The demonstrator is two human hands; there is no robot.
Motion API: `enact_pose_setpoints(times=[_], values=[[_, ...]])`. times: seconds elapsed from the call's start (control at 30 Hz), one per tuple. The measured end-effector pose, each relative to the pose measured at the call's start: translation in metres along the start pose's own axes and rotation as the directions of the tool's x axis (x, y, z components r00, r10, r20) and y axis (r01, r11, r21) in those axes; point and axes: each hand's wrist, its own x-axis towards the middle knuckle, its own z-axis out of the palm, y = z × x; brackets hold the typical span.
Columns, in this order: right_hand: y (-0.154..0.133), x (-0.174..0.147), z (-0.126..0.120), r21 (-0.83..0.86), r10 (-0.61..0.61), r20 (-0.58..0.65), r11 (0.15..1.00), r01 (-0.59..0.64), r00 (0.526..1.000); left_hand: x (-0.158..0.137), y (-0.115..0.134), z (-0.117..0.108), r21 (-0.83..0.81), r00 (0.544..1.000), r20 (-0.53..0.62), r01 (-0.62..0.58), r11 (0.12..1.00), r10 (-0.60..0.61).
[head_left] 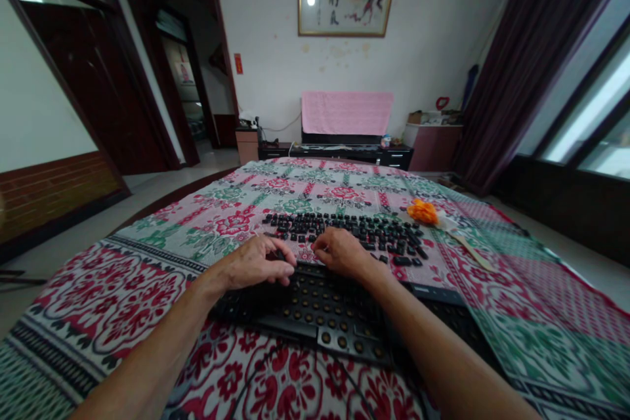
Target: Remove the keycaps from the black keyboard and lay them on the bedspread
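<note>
A black keyboard [315, 305] lies before me, its left and middle parts largely stripped of keycaps so that rows of round key seats show. My left hand [256, 261] is over its upper left part, fingers closed around a small dark keycap [279, 254]. Near the keyboard's top edge, my right hand [340, 251] has its fingers curled together and pointing left; whatever they hold is hidden. Just beyond both hands, many loose black keycaps [367, 228] are spread over the cloth. My right forearm covers part of the keyboard's right side.
A patterned cloth [236, 223] covers the table. An orange duster head [422, 211] with a pale handle [472, 252] lies right of the keycaps. A thin cable [352, 380] runs below the keyboard. Farther off stands a low cabinet [398, 157] with a pink cloth [347, 111] above it.
</note>
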Motion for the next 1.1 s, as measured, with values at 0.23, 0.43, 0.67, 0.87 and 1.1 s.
enact_pose_setpoints(times=[0.23,0.43,0.67,0.87,1.1], values=[[-0.009,-0.023,0.003,0.203,-0.11,0.047,0.974,0.098,0.993,-0.01,0.015,0.009,-0.032,0.942,0.329,0.089,0.995,-0.074],[-0.007,-0.024,0.016,0.19,-0.105,0.0,0.976,0.103,0.994,-0.012,0.018,0.013,0.026,0.926,0.352,0.134,0.991,-0.135],[-0.003,-0.026,0.017,0.209,-0.226,0.034,0.954,0.214,0.974,-0.018,0.021,0.011,0.148,0.931,0.329,0.116,0.982,-0.16],[-0.006,-0.025,0.012,0.209,-0.218,0.065,0.957,0.2,0.974,-0.02,0.019,0.009,0.188,0.93,0.322,0.118,0.975,-0.175],[-0.006,-0.026,-0.004,0.164,-0.16,0.16,0.977,0.134,0.974,-0.019,0.025,0.016,0.291,0.945,0.3,0.039,0.956,-0.13]])
